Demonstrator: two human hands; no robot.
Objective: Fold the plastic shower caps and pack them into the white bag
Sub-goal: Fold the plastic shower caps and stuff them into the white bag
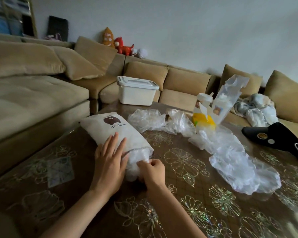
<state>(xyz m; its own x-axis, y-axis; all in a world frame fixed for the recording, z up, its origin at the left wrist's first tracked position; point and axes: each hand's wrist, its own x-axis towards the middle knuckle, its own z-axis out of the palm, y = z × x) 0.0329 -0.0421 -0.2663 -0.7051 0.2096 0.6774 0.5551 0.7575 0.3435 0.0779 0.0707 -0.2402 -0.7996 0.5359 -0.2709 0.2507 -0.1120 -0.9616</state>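
Pins the bag (113,133) flat at centre-left under the left hand (108,162), straight-fingered; pinches the cap wad (136,163) at the bag's mouth in the curled right hand (151,170); best to squeeze air out and feed it in slowly; leaves more caps (239,160) loose at right.

A brown floral counter (187,169) carried a white lidded storage box (137,93) at its twelve o'clock edge. Toward two o'clock stood a yellow tissue pack (204,121) just beside clear-wrapped bottles (222,103). A black cap (279,136) lay at three o'clock. A beige sofa (33,93) wrapped behind, with plush toys (120,45) on its back.
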